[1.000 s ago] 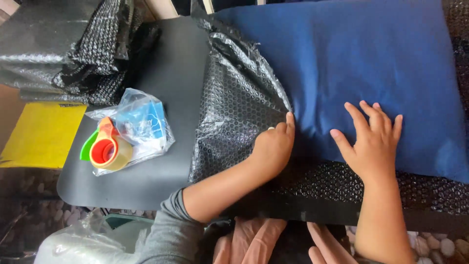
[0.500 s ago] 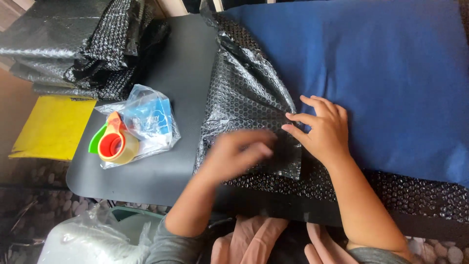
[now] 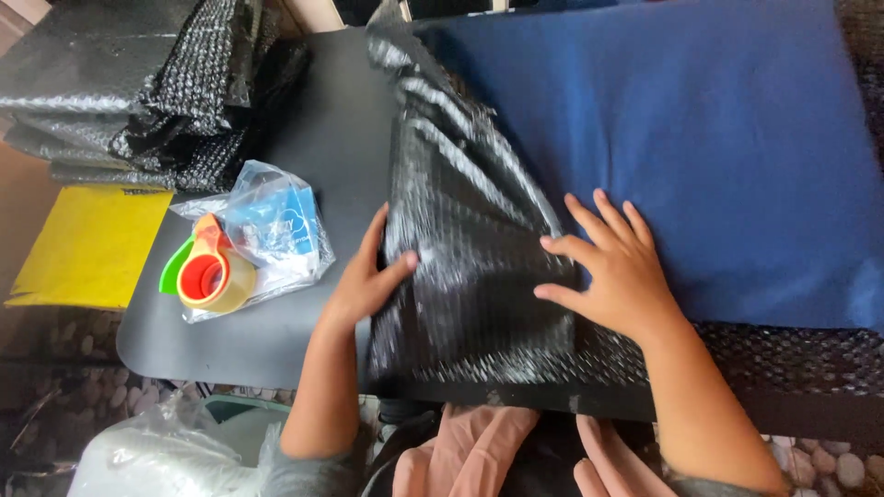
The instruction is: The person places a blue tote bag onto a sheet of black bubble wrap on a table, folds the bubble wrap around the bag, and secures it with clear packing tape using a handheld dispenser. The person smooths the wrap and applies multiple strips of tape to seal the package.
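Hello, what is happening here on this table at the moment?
A person is folding black bubble wrap over the end of a flat blue fabric-covered item on a dark table. The left hand grips the edge of the wrap, and the right hand lies flat where wrap and blue fabric meet. To the left lie a tape dispenser on a clear plastic bag, a stack of folded bubble wrap and a yellow envelope.
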